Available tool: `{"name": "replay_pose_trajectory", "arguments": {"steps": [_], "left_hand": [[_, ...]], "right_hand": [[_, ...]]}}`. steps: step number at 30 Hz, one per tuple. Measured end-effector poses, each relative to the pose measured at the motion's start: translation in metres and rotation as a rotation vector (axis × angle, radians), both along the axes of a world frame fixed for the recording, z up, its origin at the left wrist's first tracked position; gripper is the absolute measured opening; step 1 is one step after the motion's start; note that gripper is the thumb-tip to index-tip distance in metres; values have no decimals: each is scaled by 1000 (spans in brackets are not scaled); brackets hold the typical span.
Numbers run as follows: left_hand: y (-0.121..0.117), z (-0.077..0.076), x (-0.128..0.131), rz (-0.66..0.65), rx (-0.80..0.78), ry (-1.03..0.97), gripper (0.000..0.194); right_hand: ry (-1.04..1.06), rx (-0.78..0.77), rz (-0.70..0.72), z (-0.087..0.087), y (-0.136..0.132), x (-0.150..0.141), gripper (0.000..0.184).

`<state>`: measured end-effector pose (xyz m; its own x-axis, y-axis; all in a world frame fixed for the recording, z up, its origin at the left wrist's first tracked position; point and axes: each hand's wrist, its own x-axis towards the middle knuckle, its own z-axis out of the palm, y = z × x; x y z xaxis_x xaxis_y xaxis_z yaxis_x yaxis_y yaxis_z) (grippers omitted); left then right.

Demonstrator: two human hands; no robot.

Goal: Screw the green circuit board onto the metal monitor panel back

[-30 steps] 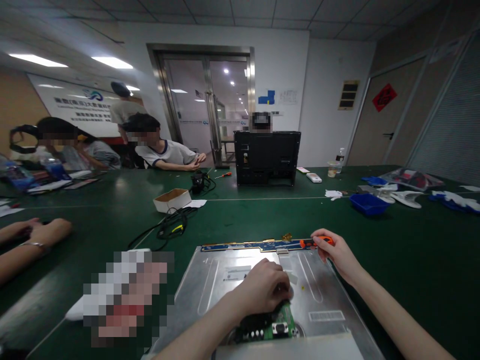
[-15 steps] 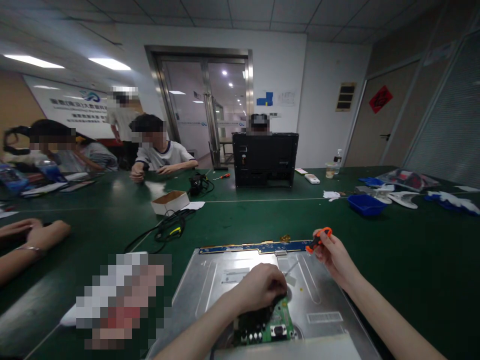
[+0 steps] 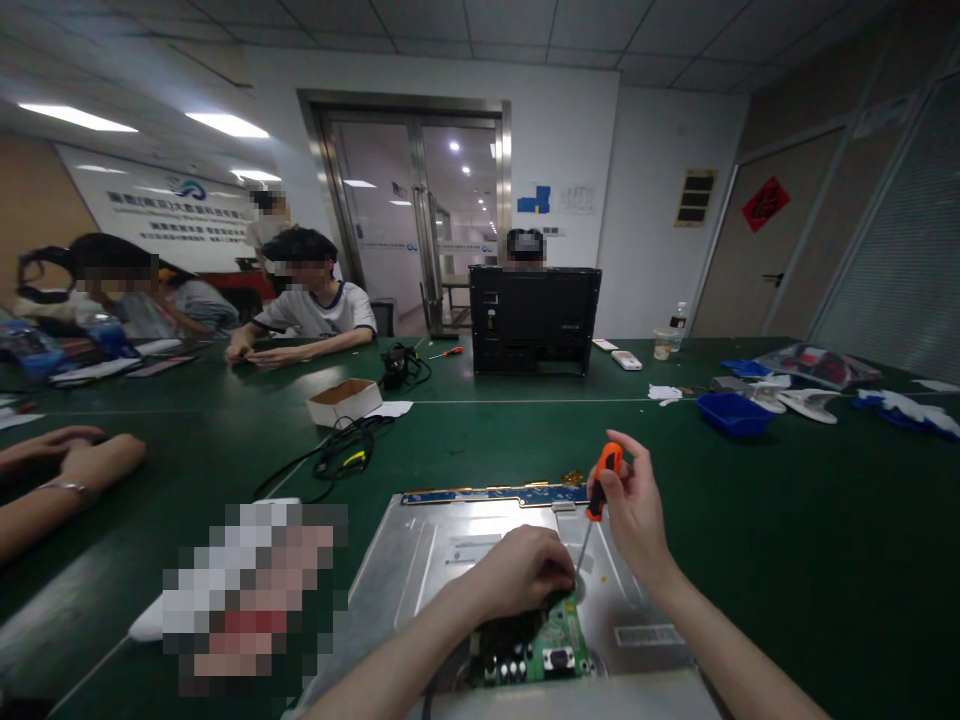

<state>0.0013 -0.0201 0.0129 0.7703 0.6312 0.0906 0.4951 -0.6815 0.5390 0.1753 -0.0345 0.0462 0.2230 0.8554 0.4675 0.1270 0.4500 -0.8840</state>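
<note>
Right fingers, right hand (image 3: 636, 510): closed about the orange-and-black handle of a screwdriver (image 3: 604, 474), held steeply tilted, handle uppermost.
Screwdriver shaft: slants down and left to the left fingertips, near the upper edge of the circuit board; whether its tip touches a screw cannot be told.
Left fingers, left hand (image 3: 521, 570): bent and drawn together at the board's upper edge; whether they pinch anything cannot be told.
Circuit board (image 3: 561, 634): green, on the metal panel, partly shaded by the left hand and forearm.
Metal panel (image 3: 420, 560): silvery, flat on the counter (image 3: 480, 440) before the wearer, with a barcode label (image 3: 646, 635) right of the board.
Blue circuit strip (image 3: 487, 495): along the panel's far edge.
Left of panel: black cables (image 3: 346, 452) lying loosely beside an open pale box (image 3: 343, 404).
Right, beyond panel: blue tray (image 3: 739, 425), near white scraps (image 3: 664, 393).
Far side: black display housing (image 3: 536, 325), upright, a person behind it.
Far left: a co-worker's hands (image 3: 105, 465), resting on the counter.
</note>
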Motion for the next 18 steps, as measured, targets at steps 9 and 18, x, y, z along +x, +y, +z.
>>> {"name": "replay_pose_trajectory", "arguments": {"steps": [9,18], "left_hand": [[2,-2,-2,-44,-133,-129,23],[5,-4,-2,11,-199,-105,19]], "right_hand": [[-344,262,-63,-23,-14,-2,42],[-493,528,-152,-26,-6,-1,31]]}}
